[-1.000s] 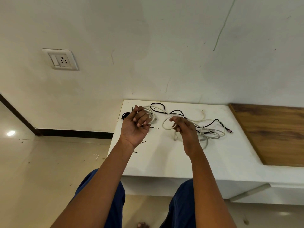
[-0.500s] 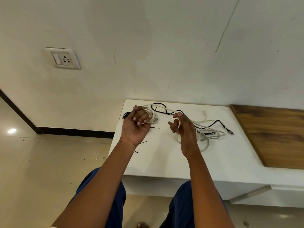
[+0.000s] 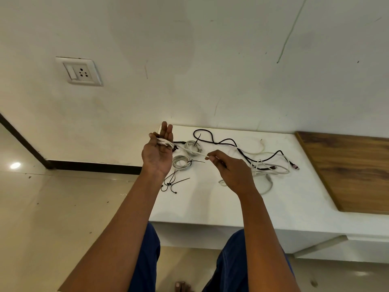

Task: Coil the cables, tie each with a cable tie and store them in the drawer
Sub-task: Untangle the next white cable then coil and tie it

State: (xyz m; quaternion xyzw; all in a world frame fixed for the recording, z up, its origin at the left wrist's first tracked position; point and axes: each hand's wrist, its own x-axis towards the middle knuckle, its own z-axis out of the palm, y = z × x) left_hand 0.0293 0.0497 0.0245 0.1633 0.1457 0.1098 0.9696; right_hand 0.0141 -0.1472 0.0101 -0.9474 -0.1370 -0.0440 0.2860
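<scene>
Left hand [image 3: 158,152] has opened flat, thin white cable [image 3: 190,150] wound round its straight fingers [image 3: 167,131]; right hand [image 3: 232,171] now pinches the strand taut — coiling under way.

Two tied coils [image 3: 181,162], perhaps three ties [image 3: 176,183].

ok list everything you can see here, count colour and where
white cable: 1, white, wound round left fingers, stretched to right hand
coiled cables: 2, pale grey, each tied, on counter beside left hand
loose cables: tangle, white and black, counter centre
cable ties: several, black, counter near left edge
counter: 1, white
wood panel: 1, brown, right
wall socket: 1, white, wall
left hand: fingers straight
right hand: pinches white cable
</scene>
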